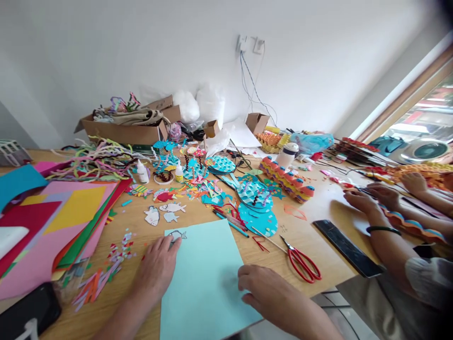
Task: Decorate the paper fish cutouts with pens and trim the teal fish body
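A light-blue sheet of paper (pixel 205 278) lies on the wooden table, with a small fish outline (pixel 178 234) drawn near its top left corner. My left hand (pixel 158 262) rests at the sheet's left edge, its fingertips beside the drawing. Over the sheet's right edge is my right hand (pixel 264 288), fingers curled and somewhat apart, nothing visible in them. Cut-out paper fish (pixel 152 216) lie just above the sheet. Red-handled scissors (pixel 303 264) are to the right, near a thin wooden stick (pixel 269 240) and several pens (pixel 231 224).
Coloured paper sheets (pixel 74 208) and a black phone (pixel 33 309) are at left. Another phone (pixel 345 248) lies at right, beside other people's hands (pixel 364 200). Blue paper crafts (pixel 255 196), glue bottles (pixel 142 172) and a cardboard box (pixel 122 131) stand farther back.
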### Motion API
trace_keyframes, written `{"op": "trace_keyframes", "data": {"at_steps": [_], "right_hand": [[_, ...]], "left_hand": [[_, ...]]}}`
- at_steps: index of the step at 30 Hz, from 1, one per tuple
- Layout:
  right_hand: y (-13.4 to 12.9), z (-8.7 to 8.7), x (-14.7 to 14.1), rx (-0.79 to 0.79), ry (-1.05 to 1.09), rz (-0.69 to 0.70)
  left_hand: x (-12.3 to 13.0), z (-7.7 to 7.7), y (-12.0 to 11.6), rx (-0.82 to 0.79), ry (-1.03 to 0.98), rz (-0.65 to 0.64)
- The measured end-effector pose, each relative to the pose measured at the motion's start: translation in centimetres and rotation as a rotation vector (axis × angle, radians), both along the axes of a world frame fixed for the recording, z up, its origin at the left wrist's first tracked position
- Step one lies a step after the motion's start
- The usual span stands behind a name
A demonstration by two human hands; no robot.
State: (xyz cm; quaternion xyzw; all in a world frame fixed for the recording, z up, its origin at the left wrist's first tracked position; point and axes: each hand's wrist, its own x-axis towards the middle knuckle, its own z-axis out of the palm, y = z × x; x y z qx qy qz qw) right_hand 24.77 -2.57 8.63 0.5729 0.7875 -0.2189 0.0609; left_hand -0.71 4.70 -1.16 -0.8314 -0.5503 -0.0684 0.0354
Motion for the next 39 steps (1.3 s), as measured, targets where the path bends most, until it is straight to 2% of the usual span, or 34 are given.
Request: {"op": "trace_keyframes", "data": {"at_steps": [3,6,9,12,16,20,30,39], "right_hand": [[2.0,1.7,-1.8,0.007,0.265,0.153],[6.3,2.3,-5.1,0.147,0.295,0.264],[11.7,1.6,-9.7,0.252,0.253,0.422],[16.9,0.2,-14.4,0.265,0.116,0.523],[21.0,-1.3,-18.4,0.24,-0.088,0.66],[22.4,-1.8,-20.0,0.211,-0.171,0.724],[23.7,-2.1,-21.5,0.174,-0.278,0.793],[24.2,-1.5,-21.1,0.195,-0.185,0.788]], "left_hand": [[0.2,-0.1,0.0,-0.008,0.013,0.015],[0.4,0.1,-0.1,-0.036,0.007,0.027],[0.7,0.5,-0.2,-0.064,-0.002,0.037],[0.8,0.7,-0.3,-0.076,-0.004,0.047],[0.8,0.7,-0.3,-0.092,-0.011,0.06],[0.9,0.8,-0.3,-0.108,-0.025,0.065],[1.0,1.3,-0.5,-0.136,-0.045,0.083],[0.9,1.1,-0.4,-0.112,-0.044,0.07]]}}
